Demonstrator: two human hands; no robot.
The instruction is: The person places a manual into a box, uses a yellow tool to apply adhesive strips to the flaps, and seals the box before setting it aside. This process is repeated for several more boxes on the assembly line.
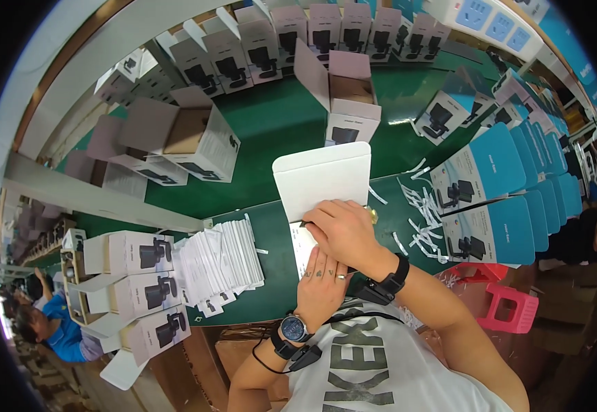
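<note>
My left hand (320, 278) lies flat against the near side of the white box (322, 185), fingers pressed to it. My right hand (345, 230) crosses above it, curled on the box's edge under the raised flap. Left of the box sits a leaflet stack (217, 264). Right of it lie paper strips (422, 213). Beyond it stands an open carton (350, 110) on the green table (271, 123).

Open box (322, 180): matt white cardboard. Bench top (278, 123): smooth green mat, perhaps rubber. Leaflet stack (217, 264): thin paper. Stool (507, 307): glossy pink plastic.
</note>
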